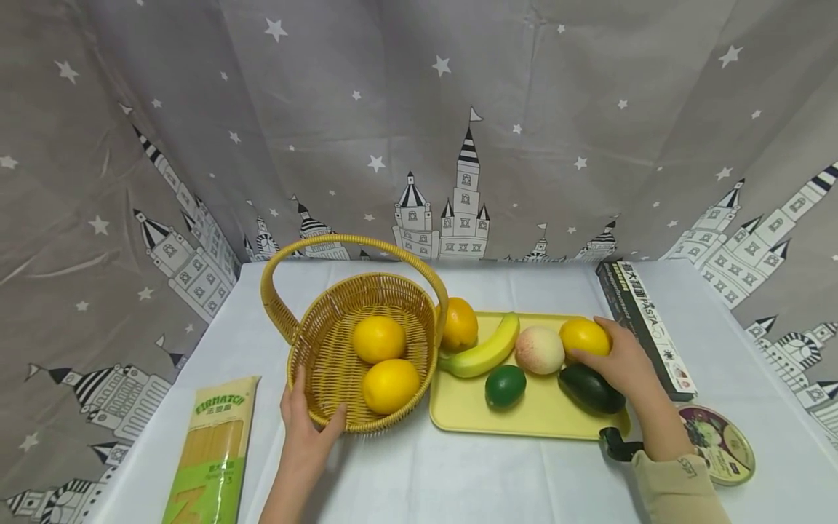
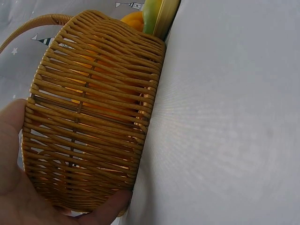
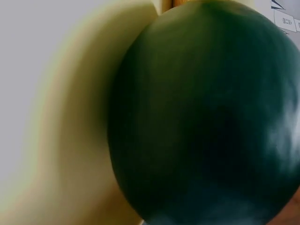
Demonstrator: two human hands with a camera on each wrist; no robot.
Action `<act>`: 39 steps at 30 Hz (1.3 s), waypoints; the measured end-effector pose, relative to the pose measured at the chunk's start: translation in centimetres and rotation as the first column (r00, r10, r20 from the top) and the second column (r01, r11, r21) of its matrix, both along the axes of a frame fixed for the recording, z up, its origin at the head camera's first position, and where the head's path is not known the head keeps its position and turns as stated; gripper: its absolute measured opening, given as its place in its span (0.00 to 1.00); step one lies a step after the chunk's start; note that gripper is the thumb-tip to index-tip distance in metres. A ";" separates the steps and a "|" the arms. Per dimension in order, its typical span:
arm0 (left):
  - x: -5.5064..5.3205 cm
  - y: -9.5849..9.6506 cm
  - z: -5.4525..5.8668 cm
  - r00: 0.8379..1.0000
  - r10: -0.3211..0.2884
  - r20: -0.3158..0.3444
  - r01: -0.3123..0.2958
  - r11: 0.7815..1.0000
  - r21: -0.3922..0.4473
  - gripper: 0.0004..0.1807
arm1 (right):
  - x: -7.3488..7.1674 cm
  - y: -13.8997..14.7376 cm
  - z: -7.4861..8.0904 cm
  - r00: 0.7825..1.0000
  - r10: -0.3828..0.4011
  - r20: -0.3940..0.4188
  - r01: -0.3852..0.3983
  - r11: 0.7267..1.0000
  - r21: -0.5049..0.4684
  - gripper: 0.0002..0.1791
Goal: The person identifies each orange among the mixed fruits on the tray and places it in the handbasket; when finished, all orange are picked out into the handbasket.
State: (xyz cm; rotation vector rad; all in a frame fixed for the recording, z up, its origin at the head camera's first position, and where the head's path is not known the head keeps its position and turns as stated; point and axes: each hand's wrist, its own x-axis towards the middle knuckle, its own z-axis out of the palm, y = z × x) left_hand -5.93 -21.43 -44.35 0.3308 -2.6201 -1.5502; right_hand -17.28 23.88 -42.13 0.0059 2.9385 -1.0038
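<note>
Your left hand (image 1: 306,421) grips the basket (image 1: 327,364), your right hand (image 1: 623,362) the probably light yellow fruit (image 1: 583,336); clasp its middle.

Your woven basket (image 1: 330,375) is golden brown and the two fruits (image 1: 379,340) inside it are bright yellow-orange, matching the rounded fruit (image 1: 583,339) at your right hand (image 1: 627,362). Your pale yellow tray (image 1: 458,411) bears a deeper orange fruit (image 1: 461,324), a yellow banana (image 1: 487,354) green at one end, a cream peach (image 1: 540,350) speckled pink, a green lime (image 1: 505,386) and a blackish-green avocado (image 1: 593,390). Your grey curtain (image 1: 327,51) shows white stars and black-and-white castles.
</note>
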 end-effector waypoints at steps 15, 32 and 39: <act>0.0 0.0 -0.1 1.000 0.011 0.027 -0.011 1.000 -0.003 0.52 | 1.2 -0.9 1.9 0.986 -0.107 -0.128 0.096 0.991 -0.089 0.47; 0.0 0.1 0.1 0.999 0.016 0.030 -0.016 1.000 -0.004 0.52 | 4.8 -8.7 5.1 0.930 -0.030 -0.367 -0.098 0.941 -0.324 0.39; 0.0 0.1 0.0 1.000 0.010 0.022 -0.010 1.000 -0.009 0.53 | 5.8 -13.5 4.7 0.929 0.114 -0.351 -0.263 0.872 -0.414 0.38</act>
